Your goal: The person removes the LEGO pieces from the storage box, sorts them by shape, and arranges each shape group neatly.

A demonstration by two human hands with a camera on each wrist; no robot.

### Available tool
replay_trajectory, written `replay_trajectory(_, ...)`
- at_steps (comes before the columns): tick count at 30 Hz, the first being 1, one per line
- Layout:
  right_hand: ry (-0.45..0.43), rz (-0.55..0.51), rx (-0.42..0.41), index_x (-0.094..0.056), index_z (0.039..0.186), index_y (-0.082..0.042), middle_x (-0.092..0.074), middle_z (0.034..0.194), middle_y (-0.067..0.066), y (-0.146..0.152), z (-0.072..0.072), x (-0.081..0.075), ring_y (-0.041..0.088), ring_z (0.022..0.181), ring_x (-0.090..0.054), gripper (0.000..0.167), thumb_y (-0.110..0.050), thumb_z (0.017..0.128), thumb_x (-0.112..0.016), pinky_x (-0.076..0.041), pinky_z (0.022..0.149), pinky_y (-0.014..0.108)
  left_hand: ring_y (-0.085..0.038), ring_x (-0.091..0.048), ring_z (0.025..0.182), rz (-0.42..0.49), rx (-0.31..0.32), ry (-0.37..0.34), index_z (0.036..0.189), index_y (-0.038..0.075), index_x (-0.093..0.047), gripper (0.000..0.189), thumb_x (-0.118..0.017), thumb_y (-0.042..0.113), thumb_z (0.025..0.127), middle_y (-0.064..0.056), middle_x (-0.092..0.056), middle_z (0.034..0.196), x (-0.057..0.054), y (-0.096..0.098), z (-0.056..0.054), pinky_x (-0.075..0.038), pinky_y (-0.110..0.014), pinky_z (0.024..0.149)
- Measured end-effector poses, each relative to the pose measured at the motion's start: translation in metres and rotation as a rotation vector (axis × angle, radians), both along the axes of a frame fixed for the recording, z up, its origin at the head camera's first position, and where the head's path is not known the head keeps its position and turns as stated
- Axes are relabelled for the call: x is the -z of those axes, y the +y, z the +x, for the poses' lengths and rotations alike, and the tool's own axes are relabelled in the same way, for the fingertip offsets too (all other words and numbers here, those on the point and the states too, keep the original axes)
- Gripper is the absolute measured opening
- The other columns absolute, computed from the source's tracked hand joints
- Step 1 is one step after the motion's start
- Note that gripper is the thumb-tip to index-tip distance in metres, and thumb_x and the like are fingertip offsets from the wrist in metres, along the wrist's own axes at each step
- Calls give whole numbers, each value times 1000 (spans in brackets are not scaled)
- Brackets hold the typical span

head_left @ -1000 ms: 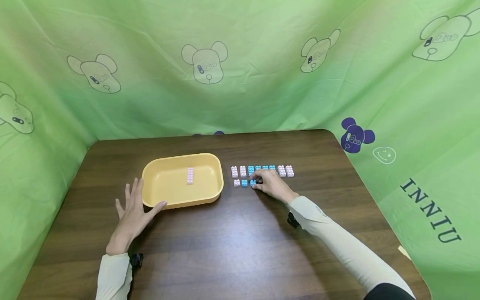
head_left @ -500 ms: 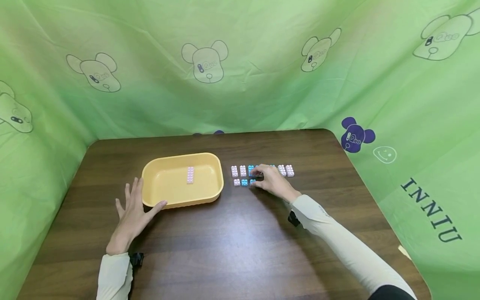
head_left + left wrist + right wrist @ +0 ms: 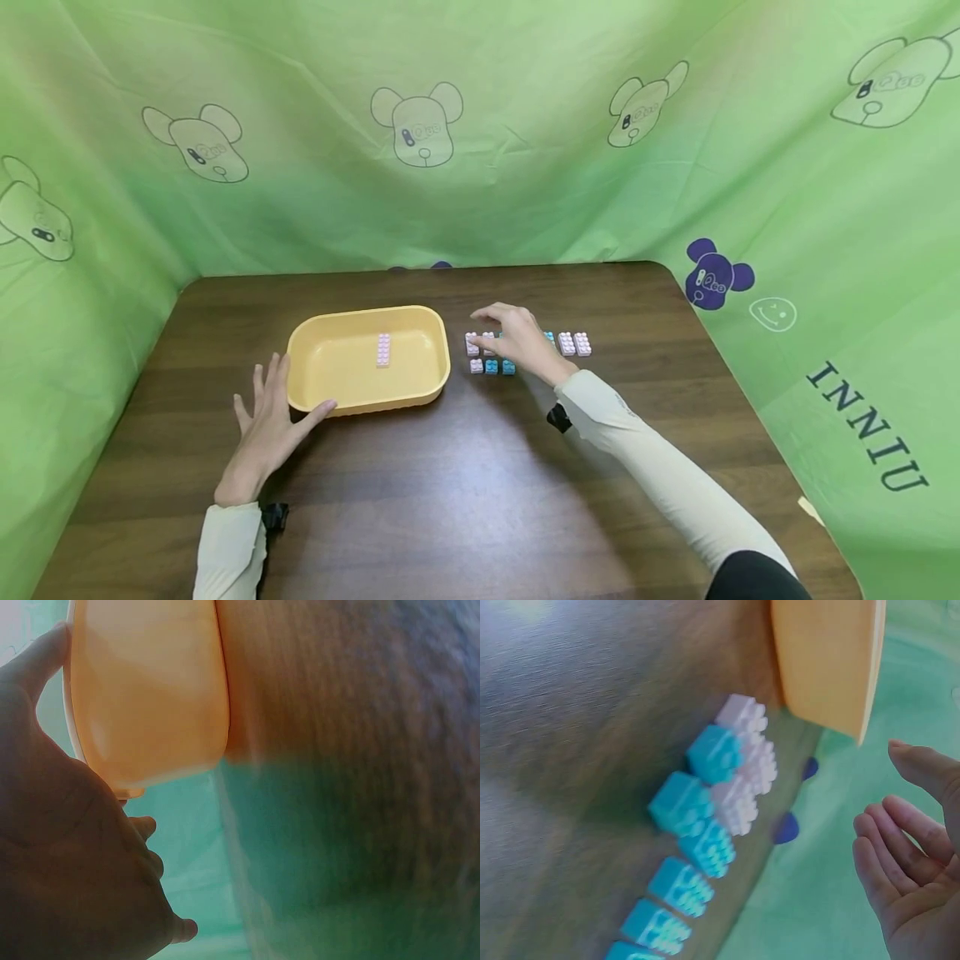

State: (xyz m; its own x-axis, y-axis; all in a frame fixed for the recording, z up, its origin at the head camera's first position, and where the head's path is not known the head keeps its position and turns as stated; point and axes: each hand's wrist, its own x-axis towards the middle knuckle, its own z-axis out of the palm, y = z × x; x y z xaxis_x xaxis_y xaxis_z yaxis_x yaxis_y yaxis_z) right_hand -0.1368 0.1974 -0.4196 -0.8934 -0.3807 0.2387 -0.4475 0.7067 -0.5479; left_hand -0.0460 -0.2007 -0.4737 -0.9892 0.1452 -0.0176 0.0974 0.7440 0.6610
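Note:
My left hand [image 3: 262, 442] lies spread at the near left corner of a yellow tray [image 3: 367, 408], fingers along its left side and thumb at the front rim. In the left wrist view the thumb touches the tray's edge. A long pink building block [image 3: 383, 350] lies inside the tray. My right hand [image 3: 528, 343] hovers over two rows of building blocks, thumb and fingers apart, holding nothing. The front row has a small pink block [image 3: 476, 367] and two small blue blocks [image 3: 509, 367]. Larger pink blocks [image 3: 582, 344] and blue blocks [image 3: 681, 886] form the back row, partly hidden by the hand.
All this stands on a brown wooden table [image 3: 420, 517] with rounded far corners. Green printed cloth [image 3: 300, 208] hangs behind and at both sides. The tray stands left of the block rows, a small gap between them.
My right hand has let go of the right small blue block in the front row, risen, and moved left and away from me. The left hand and tray have stayed put.

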Motion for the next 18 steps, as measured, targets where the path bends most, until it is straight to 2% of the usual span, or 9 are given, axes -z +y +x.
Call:
replay_trajectory(8, -87, 48, -28, -73, 127, 3, -74, 125, 18, -34, -8, -12, 33, 118, -70, 43, -18, 93, -84, -54, 103, 44, -46, 20, 158, -7, -4, -9, 170, 10, 8, 114, -66, 60, 99, -21, 11, 176, 0, -2, 0, 19, -80, 111)
replay_trajectory(14, -131, 84, -67, -72, 130, 3, -74, 124, 17, -63, -12, -15, 30, 113, -70, 44, -19, 94, -84, -56, 97, 40, -46, 20, 158, -15, -6, -25, 170, 10, 8, 114, -66, 60, 99, -20, 11, 176, -2, 0, -1, 18, -80, 111)
replay_trajectory(18, -167, 108, -48, -72, 131, 3, -74, 125, 17, -78, -14, -14, 29, 114, -70, 45, -20, 94, -83, -57, 96, 38, -46, 19, 158, -19, -7, -21, 170, 10, 7, 114, -66, 60, 98, -20, 11, 176, -2, 0, -1, 18, -80, 112)
